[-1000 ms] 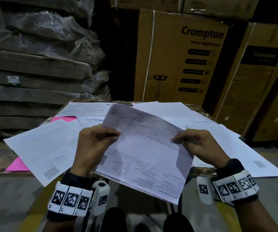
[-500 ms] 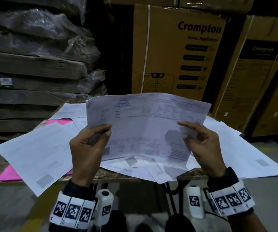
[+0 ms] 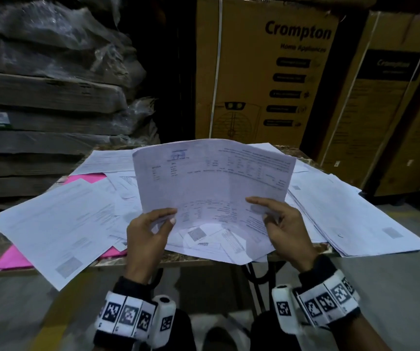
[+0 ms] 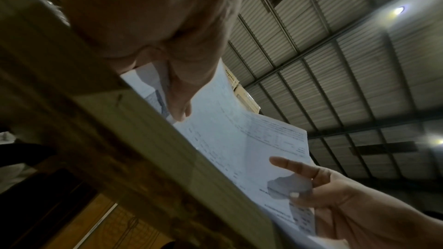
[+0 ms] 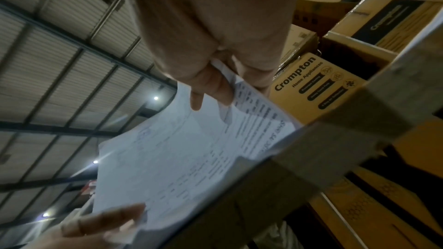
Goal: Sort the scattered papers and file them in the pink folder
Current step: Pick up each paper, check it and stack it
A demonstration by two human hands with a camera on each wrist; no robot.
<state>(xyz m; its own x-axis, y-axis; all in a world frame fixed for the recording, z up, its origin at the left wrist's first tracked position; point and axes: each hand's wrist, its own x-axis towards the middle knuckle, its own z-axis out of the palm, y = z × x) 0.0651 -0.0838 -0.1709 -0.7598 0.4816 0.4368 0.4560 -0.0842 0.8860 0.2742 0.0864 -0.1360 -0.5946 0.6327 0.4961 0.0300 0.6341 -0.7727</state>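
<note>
I hold a bundle of printed sheets (image 3: pixel 211 183) upright over the table's near edge. My left hand (image 3: pixel 150 229) pinches its lower left edge between thumb and fingers. My right hand (image 3: pixel 279 221) pinches the lower right edge. Both wrist views show the held sheets (image 4: pixel 239 139) (image 5: pixel 182 158) from below, with the left hand (image 4: pixel 177 97) and the right hand (image 5: pixel 206 90) at the paper's edges. More loose papers (image 3: pixel 59 221) lie scattered over the table. The pink folder (image 3: pixel 13 259) lies under them at the left, with another pink corner (image 3: pixel 84 177) showing farther back.
A stack of sheets (image 3: pixel 350 219) lies on the table's right side. The wooden table edge (image 3: pixel 6 271) runs in front of me. Tall Crompton cartons (image 3: pixel 267 72) stand behind the table, and plastic-wrapped flat packs (image 3: pixel 46 92) are stacked at the left.
The held sheets have swung from lying tilted to standing upright and squared in front of me. Both hands have shifted down to the lower edge.
</note>
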